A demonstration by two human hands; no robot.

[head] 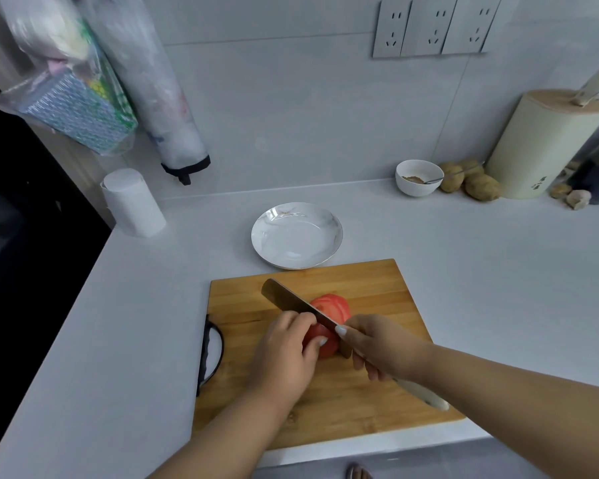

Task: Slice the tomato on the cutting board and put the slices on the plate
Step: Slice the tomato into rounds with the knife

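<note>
Slicing is under way on the bamboo cutting board (370, 402): the left hand (284, 354) is clenched over the uncut part of the tomato (320, 340), fingers curled on top to pin it so it cannot roll, while the right hand (377, 347) grasps the pale handle of the kitchen knife (301, 305), forefinger pressed near the blade's spine to steady the cut. The blade lies across the tomato, between the held part and several slices (332, 305) already leaning together on the far side. Just beyond the board's far edge sits the white plate (336, 233), holding nothing yet (put close, I judge, so slices travel a short way). Nothing stands between board and plate. A paper roll (132, 202), a small bowl (417, 179), potatoes (481, 186) and a knife block (540, 146) are well apart, against the wall.
</note>
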